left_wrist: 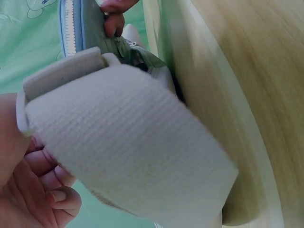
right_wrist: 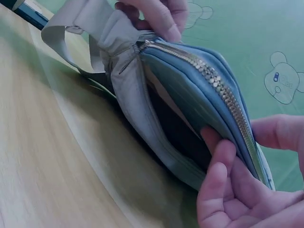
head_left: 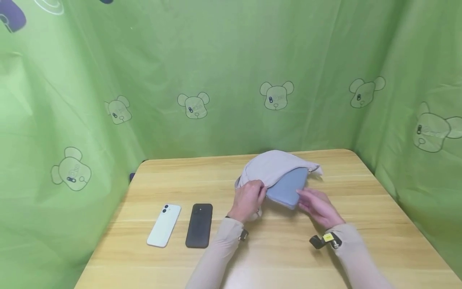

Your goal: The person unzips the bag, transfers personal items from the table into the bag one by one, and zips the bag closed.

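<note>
A pale grey waist bag [head_left: 268,165] lies on the table, its zipped mouth open and facing me. A blue zippered pouch [head_left: 288,187] sits partly inside it, the near part sticking out. My left hand [head_left: 247,199] grips the bag's edge at the left end of the opening. With thumb and fingers on either side, my right hand [right_wrist: 247,194] pinches the pouch's right end. The pouch's metal zip [right_wrist: 216,78] is shut. In the left wrist view the bag's wide strap [left_wrist: 137,137] hides much of the bag. The pouch's far part is hidden within the bag.
On the wooden table [head_left: 288,257], left of the bag, lie a white phone [head_left: 164,226] and a black phone [head_left: 199,225], backs up. A green curtain [head_left: 231,132] with bear prints hangs behind the table and at both sides.
</note>
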Motion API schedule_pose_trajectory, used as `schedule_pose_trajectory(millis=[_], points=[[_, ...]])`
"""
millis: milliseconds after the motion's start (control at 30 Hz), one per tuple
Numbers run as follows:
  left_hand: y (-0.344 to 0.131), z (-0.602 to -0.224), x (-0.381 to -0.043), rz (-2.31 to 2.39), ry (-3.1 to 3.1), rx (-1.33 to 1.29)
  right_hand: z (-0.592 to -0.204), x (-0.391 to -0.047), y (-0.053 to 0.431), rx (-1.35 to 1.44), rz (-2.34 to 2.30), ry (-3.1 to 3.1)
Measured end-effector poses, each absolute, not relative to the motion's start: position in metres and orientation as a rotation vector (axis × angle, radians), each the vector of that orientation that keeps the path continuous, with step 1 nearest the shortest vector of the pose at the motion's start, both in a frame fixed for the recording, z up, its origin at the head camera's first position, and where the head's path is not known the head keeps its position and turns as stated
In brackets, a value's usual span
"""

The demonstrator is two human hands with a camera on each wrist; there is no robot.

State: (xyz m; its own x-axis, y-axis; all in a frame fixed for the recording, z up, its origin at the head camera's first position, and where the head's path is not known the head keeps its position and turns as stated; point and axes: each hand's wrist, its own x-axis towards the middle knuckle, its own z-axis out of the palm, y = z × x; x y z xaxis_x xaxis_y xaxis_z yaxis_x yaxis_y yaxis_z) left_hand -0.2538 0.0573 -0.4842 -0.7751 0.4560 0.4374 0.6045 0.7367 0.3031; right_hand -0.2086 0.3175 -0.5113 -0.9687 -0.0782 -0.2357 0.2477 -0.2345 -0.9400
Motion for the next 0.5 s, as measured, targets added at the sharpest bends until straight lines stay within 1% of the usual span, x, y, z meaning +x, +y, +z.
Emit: schedule_pose_trajectory(millis=[267, 500], points=[[0.059, -0.483, -0.253, -0.577, -2.591, -0.83, -0.509, -0.214, 0.307, 0.306, -2.333, 1.805], [0.063, -0.481, -0.246, -0.521, -2.541, -0.92, -0.508, -0.221, 0.285, 0.38, -2.374, 1.849]])
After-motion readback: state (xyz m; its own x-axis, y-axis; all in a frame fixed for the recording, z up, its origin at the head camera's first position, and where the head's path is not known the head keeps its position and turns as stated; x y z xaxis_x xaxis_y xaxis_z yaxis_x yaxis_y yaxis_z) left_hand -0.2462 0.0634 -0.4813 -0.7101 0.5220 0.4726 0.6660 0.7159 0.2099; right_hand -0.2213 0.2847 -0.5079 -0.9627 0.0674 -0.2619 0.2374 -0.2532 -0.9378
